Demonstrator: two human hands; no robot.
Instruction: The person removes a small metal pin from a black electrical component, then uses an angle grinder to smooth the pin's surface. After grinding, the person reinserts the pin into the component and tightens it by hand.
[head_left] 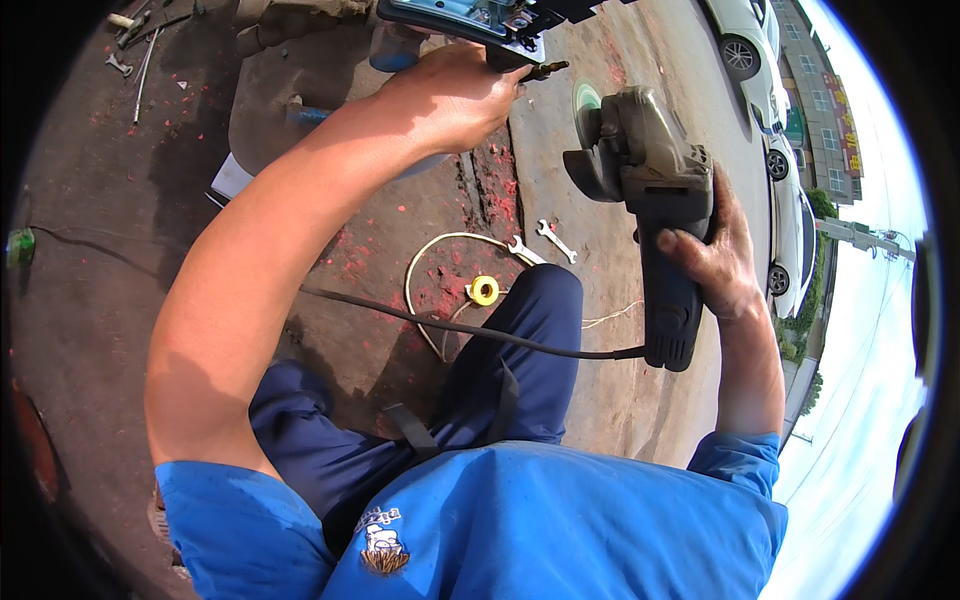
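My left hand (462,100) reaches to the top of the view, fingers curled at the underside of a dark assembly (450,15) beside a small brass-coloured fitting (545,71); what exactly they grip is partly hidden. In my right hand (725,255) is a black angle grinder (672,300), held upright by its body with the thumb across it. Its guard (590,170) and a pale disc (587,100) face left. The cord trails left across my legs.
Two wrenches (555,240), a yellow tape roll (484,290) and a looped hose (410,265) lie on red-flecked ground. More tools (140,90) lie at upper left. Several parked white cars (780,230) line the right, before a building (825,100).
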